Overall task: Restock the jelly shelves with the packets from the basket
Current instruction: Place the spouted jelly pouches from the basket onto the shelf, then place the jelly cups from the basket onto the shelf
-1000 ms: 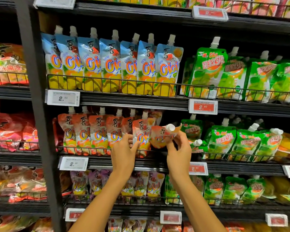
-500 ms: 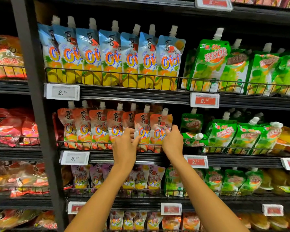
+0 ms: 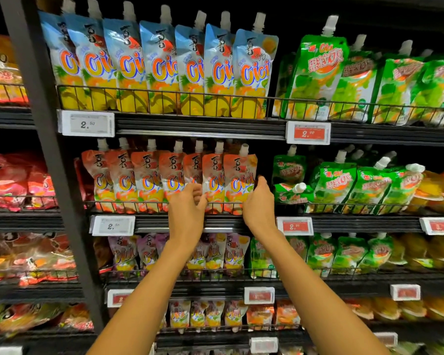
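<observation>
Orange "Cici" jelly pouches (image 3: pixel 169 180) stand in a row behind a wire rail (image 3: pixel 139 203), just above and right of the white "2.50" price tag (image 3: pixel 113 225). The right hand (image 3: pixel 258 208) grasps the end pouch (image 3: pixel 237 180) by its right edge. The left hand (image 3: pixel 186 213) curls its fingers against the row; I cannot tell whether it grips anything.

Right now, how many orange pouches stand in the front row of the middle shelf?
7 orange pouches in one row behind the wire rail, from the black post to the right hand; more may hide behind.
</observation>
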A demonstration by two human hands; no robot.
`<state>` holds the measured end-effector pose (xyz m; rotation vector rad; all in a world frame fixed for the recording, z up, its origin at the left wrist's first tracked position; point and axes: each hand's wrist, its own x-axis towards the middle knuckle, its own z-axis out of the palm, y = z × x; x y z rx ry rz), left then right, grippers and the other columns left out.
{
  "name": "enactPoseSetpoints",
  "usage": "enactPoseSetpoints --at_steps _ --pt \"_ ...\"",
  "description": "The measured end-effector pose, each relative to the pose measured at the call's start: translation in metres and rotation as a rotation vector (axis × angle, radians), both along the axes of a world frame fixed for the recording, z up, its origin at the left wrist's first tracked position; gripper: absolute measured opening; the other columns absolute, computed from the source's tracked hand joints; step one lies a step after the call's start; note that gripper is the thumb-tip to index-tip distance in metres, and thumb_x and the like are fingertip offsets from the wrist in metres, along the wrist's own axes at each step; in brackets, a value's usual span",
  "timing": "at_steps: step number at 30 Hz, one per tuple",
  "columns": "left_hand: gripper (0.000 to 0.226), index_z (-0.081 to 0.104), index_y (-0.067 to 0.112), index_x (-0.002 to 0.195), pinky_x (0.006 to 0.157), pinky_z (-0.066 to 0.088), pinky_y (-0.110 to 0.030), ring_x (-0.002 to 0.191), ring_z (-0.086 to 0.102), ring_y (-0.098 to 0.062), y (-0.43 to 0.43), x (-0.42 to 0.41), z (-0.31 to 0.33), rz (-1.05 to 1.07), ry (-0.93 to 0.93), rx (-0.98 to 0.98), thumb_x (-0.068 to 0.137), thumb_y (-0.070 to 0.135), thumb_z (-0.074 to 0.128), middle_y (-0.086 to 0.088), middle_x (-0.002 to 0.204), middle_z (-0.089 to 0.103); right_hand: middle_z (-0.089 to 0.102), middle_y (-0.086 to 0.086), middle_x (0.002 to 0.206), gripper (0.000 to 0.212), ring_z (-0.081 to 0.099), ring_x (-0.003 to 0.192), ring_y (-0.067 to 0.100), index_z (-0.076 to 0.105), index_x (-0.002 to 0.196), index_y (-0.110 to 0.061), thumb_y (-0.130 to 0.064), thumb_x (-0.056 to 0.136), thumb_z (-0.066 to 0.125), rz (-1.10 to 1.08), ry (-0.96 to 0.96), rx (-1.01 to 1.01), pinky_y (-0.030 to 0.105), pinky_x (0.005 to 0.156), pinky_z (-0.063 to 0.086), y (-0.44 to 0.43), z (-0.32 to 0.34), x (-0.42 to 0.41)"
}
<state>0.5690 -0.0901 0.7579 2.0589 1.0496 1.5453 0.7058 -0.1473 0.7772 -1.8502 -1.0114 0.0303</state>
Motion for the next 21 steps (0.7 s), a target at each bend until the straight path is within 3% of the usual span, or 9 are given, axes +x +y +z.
enactPoseSetpoints --at_steps 2,4,6,8,11,13,16,18,21 --pt "0.024 0.066 0.007 0.115 0.072 0.043 0.001 0.086 0.06 -0.005 -0.006 -0.006 -0.005 -0.004 -0.021 0.041 0.092 0.013 0.065 -0.002 0.103 0.071 0.046 0.015 0.145 0.062 0.056 0.117 0.03 0.021 0.153 -0.006 0.007 0.097 0.042 0.044 -0.016 0.082 0.035 0.097 0.05 -0.015 -0.011 -0.009" --pt "0.02 0.066 0.012 0.112 0.081 0.048 -0.011 0.091 0.062 -0.006 -0.014 -0.012 -0.018 -0.045 -0.051 0.093 0.093 0.012 0.063 0.003 0.102 0.07 0.048 0.004 0.144 0.053 0.053 0.118 0.013 0.032 0.15 -0.01 -0.001 0.099 0.043 0.118 -0.067 0.213 0.012 0.096 0.042 -0.036 -0.03 -0.019" --pt "0.014 0.068 0.014 0.106 0.08 0.048 -0.017 0.089 0.063 -0.006 -0.025 -0.021 -0.042 -0.085 -0.048 0.123 0.093 0.012 0.062 0.006 0.097 0.071 0.058 -0.001 0.132 0.039 0.055 0.116 0.007 0.051 0.136 -0.012 -0.003 0.099 0.047 0.205 -0.139 0.312 0.011 0.096 0.041 -0.057 -0.058 -0.027" --pt "0.011 0.069 0.013 0.101 0.073 0.047 -0.013 0.081 0.063 -0.002 -0.036 -0.03 -0.078 -0.131 -0.022 0.087 0.094 0.012 0.062 0.007 0.089 0.069 0.066 -0.003 0.114 0.027 0.06 0.106 0.006 0.061 0.121 -0.011 -0.004 0.098 0.051 0.264 -0.122 0.296 0.013 0.09 0.046 -0.076 -0.098 -0.03" --pt "0.01 0.068 0.012 0.102 0.07 0.043 -0.006 0.076 0.06 0.008 -0.051 -0.046 -0.155 -0.147 0.001 -0.104 0.094 0.012 0.062 0.004 0.091 0.07 0.069 -0.004 0.096 0.016 0.065 0.09 0.006 0.064 0.111 -0.014 -0.014 0.1 0.052 0.29 0.092 0.094 0.016 0.078 0.051 -0.1 -0.175 -0.024" --pt "0.008 0.068 0.01 0.1 0.077 0.048 -0.013 0.083 0.063 -0.001 -0.065 -0.061 -0.217 -0.123 0.046 -0.31 0.094 0.01 0.062 -0.004 0.097 0.072 0.069 0.0 0.089 0.014 0.067 0.083 0.017 0.066 0.105 -0.009 -0.012 0.1 0.053 0.272 0.234 -0.079 0.018 0.072 0.052 -0.12 -0.232 -0.022" --pt "0.005 0.067 0.009 0.092 0.076 0.052 -0.023 0.083 0.064 -0.019 -0.088 -0.095 -0.322 -0.064 0.166 -0.8 0.093 0.009 0.061 -0.014 0.099 0.072 0.067 0.002 0.083 0.013 0.067 0.086 0.031 0.069 0.097 -0.005 -0.004 0.096 0.056 0.179 0.394 -0.39 0.017 0.067 0.047 -0.159 -0.331 -0.023" --pt "0.014 0.069 0.002 0.101 0.082 0.051 -0.034 0.09 0.063 -0.025 -0.103 -0.123 -0.389 -0.011 0.314 -1.025 0.092 0.01 0.061 -0.016 0.104 0.07 0.066 0.001 0.086 0.013 0.065 0.095 0.031 0.069 0.1 -0.006 -0.003 0.094 0.058 0.15 0.508 -0.614 0.021 0.073 0.047 -0.189 -0.396 -0.028" --pt "0.016 0.071 0.004 0.103 0.077 0.042 -0.026 0.091 0.063 -0.023 -0.126 -0.164 -0.485 0.05 0.456 -1.226 0.092 0.01 0.061 -0.014 0.103 0.071 0.068 0.014 0.106 0.018 0.063 0.104 0.031 0.068 0.107 -0.002 -0.001 0.093 0.057 0.121 0.612 -0.815 0.027 0.087 0.048 -0.225 -0.488 -0.035"
